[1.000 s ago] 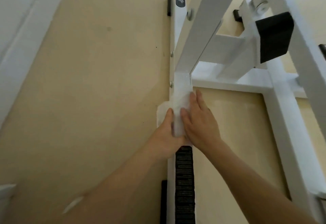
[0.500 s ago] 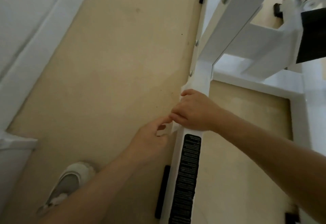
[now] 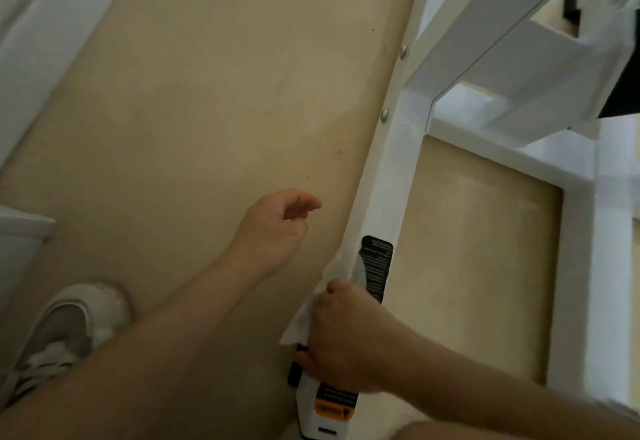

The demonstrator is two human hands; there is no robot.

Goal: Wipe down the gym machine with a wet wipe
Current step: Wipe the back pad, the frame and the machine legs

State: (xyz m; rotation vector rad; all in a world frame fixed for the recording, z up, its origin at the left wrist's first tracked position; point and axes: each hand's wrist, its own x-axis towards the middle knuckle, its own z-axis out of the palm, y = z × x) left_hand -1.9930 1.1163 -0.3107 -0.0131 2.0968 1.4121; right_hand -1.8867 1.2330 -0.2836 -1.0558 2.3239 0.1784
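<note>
Gripping the wipe against the white bar of the machine, the right hand is curled round the bar from above. Its fingertips are turned away, so I cannot make them out. The wipe lies folded over the bar's left edge. One crumpled corner comes out from under the hand on the left side. A thin strip of it runs up along the edge and covers a part of the black label. How much of the wipe is under the palm is hidden.

The left hand holds nothing. It hangs over the floor with loosely bent fingers, near the bar but apart from it.

Below the right hand, an orange label shows on the bar. The print on both labels is too blurred to read. Higher up, two bolts sit on the bar's left side. A dark pad is cut off at the right border. A white shoe stands on the floor at lower left, partly behind the left forearm.
</note>
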